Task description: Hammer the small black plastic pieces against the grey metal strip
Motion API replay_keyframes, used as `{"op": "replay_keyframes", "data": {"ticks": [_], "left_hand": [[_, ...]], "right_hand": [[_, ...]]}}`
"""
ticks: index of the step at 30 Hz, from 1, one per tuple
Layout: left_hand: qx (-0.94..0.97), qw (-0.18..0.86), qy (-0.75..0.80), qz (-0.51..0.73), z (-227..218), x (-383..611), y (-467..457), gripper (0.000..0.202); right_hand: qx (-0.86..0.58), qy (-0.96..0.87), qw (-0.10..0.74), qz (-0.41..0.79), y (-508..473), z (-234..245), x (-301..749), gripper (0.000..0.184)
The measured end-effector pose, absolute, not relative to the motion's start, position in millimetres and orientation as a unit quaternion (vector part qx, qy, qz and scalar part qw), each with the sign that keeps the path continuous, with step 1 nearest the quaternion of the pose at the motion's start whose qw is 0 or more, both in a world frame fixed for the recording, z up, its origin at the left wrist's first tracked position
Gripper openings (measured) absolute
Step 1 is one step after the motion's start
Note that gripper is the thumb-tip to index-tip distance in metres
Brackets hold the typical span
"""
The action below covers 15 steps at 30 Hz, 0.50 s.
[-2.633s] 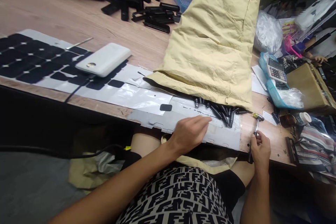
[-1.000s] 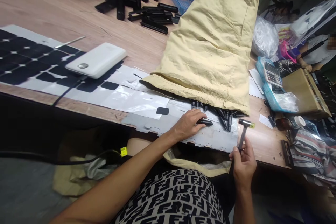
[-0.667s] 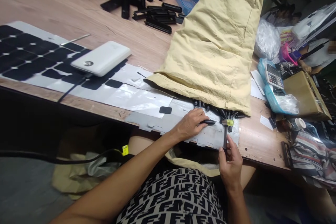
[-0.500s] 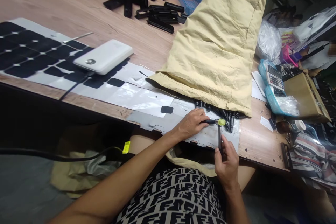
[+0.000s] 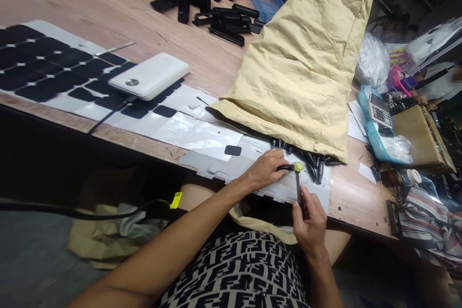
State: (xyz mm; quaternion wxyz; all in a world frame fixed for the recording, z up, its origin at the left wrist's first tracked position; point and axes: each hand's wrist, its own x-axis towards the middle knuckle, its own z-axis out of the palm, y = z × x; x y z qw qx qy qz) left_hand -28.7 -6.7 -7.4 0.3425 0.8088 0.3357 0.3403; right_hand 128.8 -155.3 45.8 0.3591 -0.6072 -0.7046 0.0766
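Note:
My left hand (image 5: 269, 168) lies on the grey sheet (image 5: 212, 167) at the table's front edge, fingers closed round a slim black rod (image 5: 285, 167) that points right. In my right hand (image 5: 311, 219) is a small hammer (image 5: 298, 185) with a metal handle and a yellow-green head. The hammer's head is against the rod's right end; whether they touch is hard to tell. Just beyond, several dark rod-like pieces (image 5: 320, 173) stick out from the mouth of a large cream cloth bag (image 5: 292, 72) lying on the table.
A white power bank (image 5: 155, 74) with a cable rests on a sheet of black pads (image 5: 46, 67) at left. Black casings (image 5: 225, 24) and a blue basket (image 5: 265, 0) are behind. To the right are a calculator (image 5: 379, 109), a cardboard box (image 5: 415, 134) and a bottle (image 5: 407, 176).
The hammer's head has shifted left, onto the rod's end, with my right hand following slightly. My left hand keeps its grip on the rod. The view has shifted a little.

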Motion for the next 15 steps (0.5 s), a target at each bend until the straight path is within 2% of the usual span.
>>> {"op": "replay_keyframes", "data": {"ticks": [5,10,15], "left_hand": [[0.810,0.342,0.337,0.337,-7,-30,-7,0.012],[0.809,0.344,0.344,0.330,-7,-29,-8,0.013],[0.807,0.350,0.340,0.333,-7,-30,-9,0.015]], "right_hand": [[-0.612,-0.693,0.374,0.070,-158,47,131,0.051],[-0.632,-0.676,0.366,0.099,-159,40,136,0.044],[-0.690,-0.555,0.437,0.160,-143,32,154,0.043]]}}
